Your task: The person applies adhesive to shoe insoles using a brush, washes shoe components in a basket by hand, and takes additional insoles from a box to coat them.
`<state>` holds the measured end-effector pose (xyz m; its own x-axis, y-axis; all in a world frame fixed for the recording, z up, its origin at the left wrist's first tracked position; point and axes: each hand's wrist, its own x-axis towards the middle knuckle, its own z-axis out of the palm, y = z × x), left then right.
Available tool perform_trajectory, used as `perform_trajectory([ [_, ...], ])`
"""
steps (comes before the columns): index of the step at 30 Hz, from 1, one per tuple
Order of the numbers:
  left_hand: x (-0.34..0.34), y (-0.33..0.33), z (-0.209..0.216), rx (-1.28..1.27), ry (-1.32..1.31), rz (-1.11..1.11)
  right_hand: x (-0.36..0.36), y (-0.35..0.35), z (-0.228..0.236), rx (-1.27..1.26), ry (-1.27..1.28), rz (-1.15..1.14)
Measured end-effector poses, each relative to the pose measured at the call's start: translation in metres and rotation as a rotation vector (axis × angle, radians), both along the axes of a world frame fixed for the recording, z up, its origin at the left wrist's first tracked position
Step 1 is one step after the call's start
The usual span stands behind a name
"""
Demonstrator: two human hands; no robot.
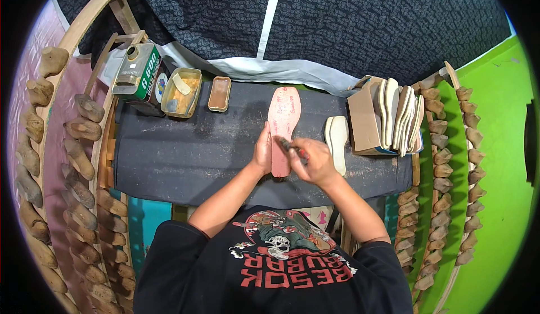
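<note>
The pink sole [284, 114] is at the middle of the worktop [183, 159], its length running from near to far, with red marks on the broad far part and a darker red near part. The left hand [262, 148] holds it by its left edge, fingers fairly straight along that side; whether they also reach underneath is hidden. The right hand [315, 160] is curled around a small tool [286, 144] with a dark end and some red on it — its exact kind is too blurred to tell — and points that end over the sole's narrow middle.

Just right of the right hand lies a white sole [337, 139]. Farther right, a cardboard box [367, 122] holds more pale soles [388, 114] standing on edge. At the far left stand a green-and-white can [147, 72], a tub [191, 107] with a pale scraper [181, 84] in it, and a small brown tray [219, 93]. Wooden foot shapes [79, 159] line racks on both sides — left and right of the worktop.
</note>
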<state>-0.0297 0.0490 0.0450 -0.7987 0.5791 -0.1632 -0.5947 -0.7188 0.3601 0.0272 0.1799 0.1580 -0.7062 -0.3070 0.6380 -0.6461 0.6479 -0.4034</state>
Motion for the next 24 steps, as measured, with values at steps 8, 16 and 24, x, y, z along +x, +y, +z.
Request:
perform_trajectory([
  [8, 0.005, -0.009, -0.009, -0.011, 0.169, -0.078, -0.022, 0.031, 0.007, -0.134, -0.064, -0.319],
  [16, 0.003, -0.007, -0.008, 0.012, 0.050, 0.028, -0.004, -0.002, -0.001, -0.029, 0.018, 0.039],
  [24, 0.013, -0.019, -0.026, -0.127, 0.176, -0.058, -0.049, 0.025, 0.008, -0.070, 0.015, -0.318],
])
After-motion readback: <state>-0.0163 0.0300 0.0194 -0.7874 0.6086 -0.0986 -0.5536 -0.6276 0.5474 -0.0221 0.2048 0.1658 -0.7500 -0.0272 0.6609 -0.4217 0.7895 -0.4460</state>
